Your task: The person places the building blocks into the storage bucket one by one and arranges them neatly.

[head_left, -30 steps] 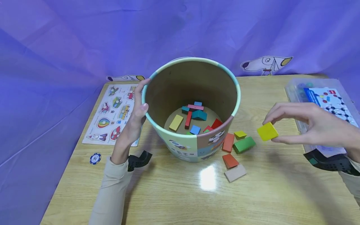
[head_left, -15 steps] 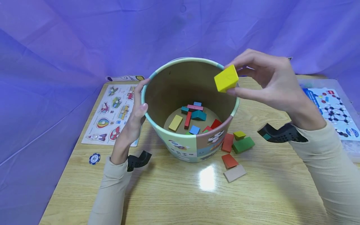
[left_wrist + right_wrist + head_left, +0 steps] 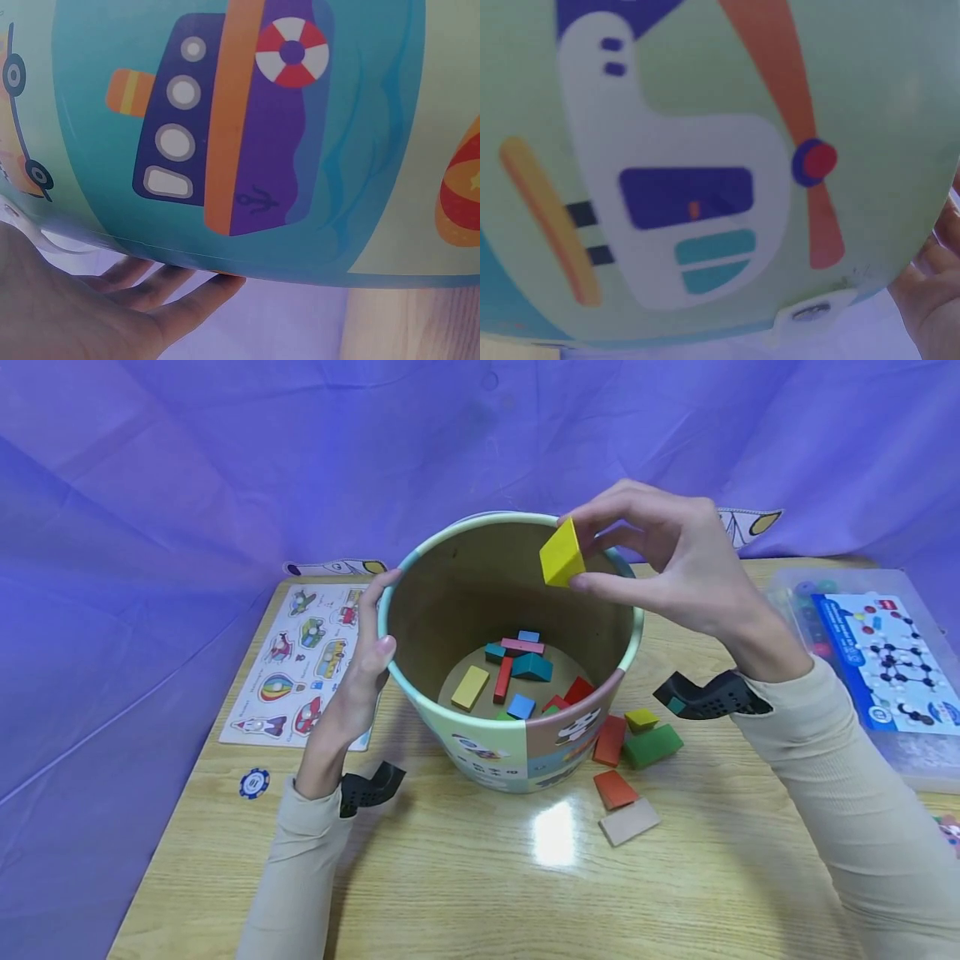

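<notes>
My right hand [image 3: 660, 552] pinches a yellow building block [image 3: 562, 556] between thumb and fingers, above the opening of a large round bucket [image 3: 457, 739]. On the left, my left hand [image 3: 360, 668] rests against the bucket's outside, thumb right at the rim. In the left wrist view, the left hand's extended fingers [image 3: 191, 300] lie along its printed side. Inside, several coloured blocks lie on the bottom, among them a pale yellow block [image 3: 470, 687], a red stick-shaped block [image 3: 502, 681] and a teal block [image 3: 531, 667]. Part of the right hand [image 3: 934, 289] shows past the bucket in the right wrist view.
Right of the bucket lie a green block [image 3: 654, 747], a small yellow block [image 3: 641, 719], orange-red blocks [image 3: 615, 790] and a beige block [image 3: 630, 822]. A picture puzzle board [image 3: 277, 668] and a blue chip [image 3: 254, 783] lie left; a clear plastic case [image 3: 888, 752] sits right.
My right hand has carried the yellow block leftward and up from the table's right side to above the bucket's opening. The left hand has stayed at the bucket's rim.
</notes>
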